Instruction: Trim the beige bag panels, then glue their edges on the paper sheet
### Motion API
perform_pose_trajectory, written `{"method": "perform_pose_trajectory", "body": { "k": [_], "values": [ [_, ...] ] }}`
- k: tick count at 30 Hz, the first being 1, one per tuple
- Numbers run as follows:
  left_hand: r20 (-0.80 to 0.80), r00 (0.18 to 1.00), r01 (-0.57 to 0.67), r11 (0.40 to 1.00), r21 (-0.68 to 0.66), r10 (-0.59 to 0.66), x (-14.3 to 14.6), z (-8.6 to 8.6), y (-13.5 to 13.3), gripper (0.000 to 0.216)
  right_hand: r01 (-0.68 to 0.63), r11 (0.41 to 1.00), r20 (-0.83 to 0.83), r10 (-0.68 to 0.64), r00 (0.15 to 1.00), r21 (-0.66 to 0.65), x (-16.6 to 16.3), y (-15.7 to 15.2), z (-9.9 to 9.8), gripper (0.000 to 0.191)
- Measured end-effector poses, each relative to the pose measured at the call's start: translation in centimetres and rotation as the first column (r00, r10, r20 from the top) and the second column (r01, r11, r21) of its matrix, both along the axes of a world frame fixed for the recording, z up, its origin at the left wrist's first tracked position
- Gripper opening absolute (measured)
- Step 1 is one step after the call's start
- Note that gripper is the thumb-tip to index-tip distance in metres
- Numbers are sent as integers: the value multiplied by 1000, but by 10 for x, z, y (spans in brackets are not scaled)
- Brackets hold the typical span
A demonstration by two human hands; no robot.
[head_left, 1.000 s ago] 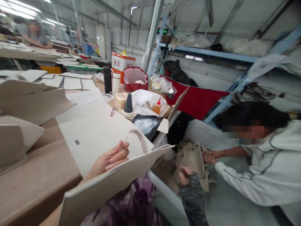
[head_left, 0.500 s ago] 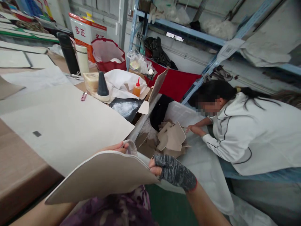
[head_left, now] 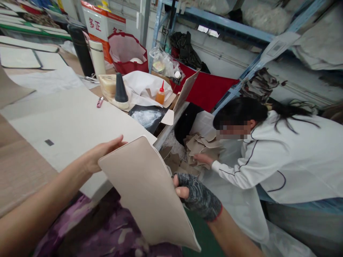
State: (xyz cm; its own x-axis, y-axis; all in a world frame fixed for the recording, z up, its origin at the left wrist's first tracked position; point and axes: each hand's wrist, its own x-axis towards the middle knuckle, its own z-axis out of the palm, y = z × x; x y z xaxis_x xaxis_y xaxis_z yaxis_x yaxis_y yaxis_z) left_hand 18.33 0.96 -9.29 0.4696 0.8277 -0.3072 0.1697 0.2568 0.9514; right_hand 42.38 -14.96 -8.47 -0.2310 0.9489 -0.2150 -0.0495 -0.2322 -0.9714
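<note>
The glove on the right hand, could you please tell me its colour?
The glove is mottled dark grey with a red cuff edge, clearest in the head view.

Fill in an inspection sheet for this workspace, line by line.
Surface: brown wood-toned table, large pale flat sheet on it
Item in hand: beige panel with rounded corners, tilted
Clutter: black cylindrical bottle, cream cylindrical bottle, dark grey cone, small orange bottle with red nozzle
Left grip: bare left hand at the panel's left corner, fingers partly hidden
Right grip: right hand in grey knitted fingerless glove, pinching the panel's right edge
Cables: nothing seen
Surroundings: white-jacketed co-worker bending over tan flat pieces; blue metal shelving behind
</note>
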Motion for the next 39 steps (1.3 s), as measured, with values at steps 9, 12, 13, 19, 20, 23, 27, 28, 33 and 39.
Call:
{"method": "perform_pose_trajectory", "body": {
  "k": [9, 12, 13, 19, 20, 23, 27, 28, 33, 39],
  "values": [
    [-227, 965, 201, 926, 318, -131, 9, 17, -83, 39, 67, 997, -133, -71, 989, -33, -30, 11, -19, 19],
    [-198, 915, 385, 909, 162, -352, 39, 9, -107, 45, 83, 996, 81, -85, 993, 20, -29, 8, -11, 18],
    [-214, 914, 379, 913, 150, -345, 46, 6, -111, 47, 81, 996, 140, -85, 987, 30, -28, 7, -8, 18],
    [-212, 936, 310, 944, 113, -282, 56, -10, -112, 50, 27, 1000, 241, -26, 970, -2, -28, 6, 7, 25],
    [-193, 936, 319, 942, 104, -295, 54, -11, -112, 49, 18, 1000, 262, -15, 965, -9, -29, 7, 8, 24],
    [-145, 927, 359, 930, 77, -346, 49, -6, -112, 50, -31, 999, 279, 37, 960, -25, -31, 9, 9, 20],
    [-138, 927, 365, 923, 120, -349, 48, 6, -113, 50, -12, 999, 226, 19, 974, -32, -36, 11, 11, 16],
    [-140, 930, 360, 922, 146, -341, 48, 7, -113, 48, 3, 1000, 230, 3, 973, -26, -37, 11, 11, 17],
    [-147, 930, 365, 902, 232, -338, 46, 4, -114, 38, 38, 998, 250, -27, 968, -43, -40, 9, 8, 20],
    [-111, 939, 344, 903, 258, -326, 42, -9, -111, 33, 61, 997, 308, -45, 950, -44, -19, 12, 5, 17]
  ]
}}
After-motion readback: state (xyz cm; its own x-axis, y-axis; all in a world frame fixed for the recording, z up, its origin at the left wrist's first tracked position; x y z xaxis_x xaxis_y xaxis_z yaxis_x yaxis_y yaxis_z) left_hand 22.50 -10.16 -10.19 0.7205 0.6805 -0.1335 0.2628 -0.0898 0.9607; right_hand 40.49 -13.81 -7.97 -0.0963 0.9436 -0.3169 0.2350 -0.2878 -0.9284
